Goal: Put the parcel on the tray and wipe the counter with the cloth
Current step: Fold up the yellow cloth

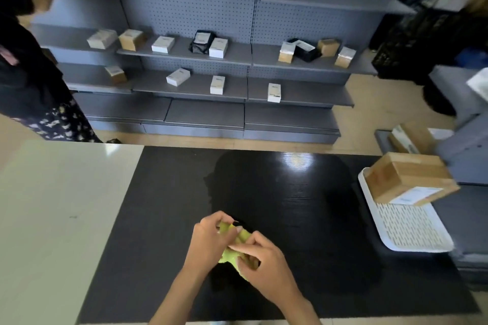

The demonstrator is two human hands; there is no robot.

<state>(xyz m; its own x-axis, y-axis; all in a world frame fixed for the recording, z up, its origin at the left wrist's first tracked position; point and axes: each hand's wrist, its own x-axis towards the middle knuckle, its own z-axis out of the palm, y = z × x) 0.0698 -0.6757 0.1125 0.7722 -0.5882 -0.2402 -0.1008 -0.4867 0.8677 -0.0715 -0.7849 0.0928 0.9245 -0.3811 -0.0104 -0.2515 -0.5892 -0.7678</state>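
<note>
Between both hands' grip, cloth (233, 245).

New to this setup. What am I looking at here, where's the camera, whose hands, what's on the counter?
There is no machine here: a person works with bare hands. The one picture comes from a wide-angle camera worn on the person's head, looking forward and down, so the arms enter from the bottom edge. The left hand and right hand together hold a bunched yellow-green cloth over the dark counter. At the counter's right edge sits a white tray, and a brown parcel with a white label rests on its far end, jutting past the rim. Behind the counter stand grey shelves with small boxes. Another person stands at the far left, partly in view.
</note>
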